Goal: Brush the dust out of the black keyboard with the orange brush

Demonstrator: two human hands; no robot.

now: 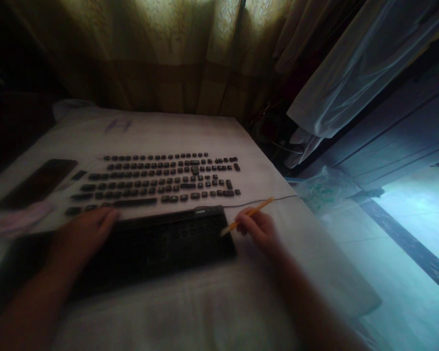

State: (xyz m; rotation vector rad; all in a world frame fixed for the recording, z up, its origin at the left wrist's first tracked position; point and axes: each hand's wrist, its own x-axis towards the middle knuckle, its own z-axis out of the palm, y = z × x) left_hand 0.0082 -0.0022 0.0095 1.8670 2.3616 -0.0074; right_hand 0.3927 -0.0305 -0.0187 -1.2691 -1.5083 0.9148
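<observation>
A black keyboard [146, 248] with its keycaps off lies slanted across the near part of the table. My left hand [84, 231] is over its left half, with the fingers curled at the far edge, holding it. Between the fingers and thumb of my right hand [258, 225] is a thin brush [254, 212] with a yellow handle. Its pale tip touches the keyboard near the right end. Beyond the keyboard, loose black keycaps [149, 184] lie in several rows, laid out much as on a keyboard. Blur hides the fine detail of the keyboard's left part.
A dark phone-like slab [38, 183] lies at the left, with a blurred pink cloth-like thing [20, 219] in front of it. A thin cable [287, 197] runs off the right edge of the white-covered table [190, 134]. Curtains [161, 58] hang behind; a plastic bag [320, 187] is at the right.
</observation>
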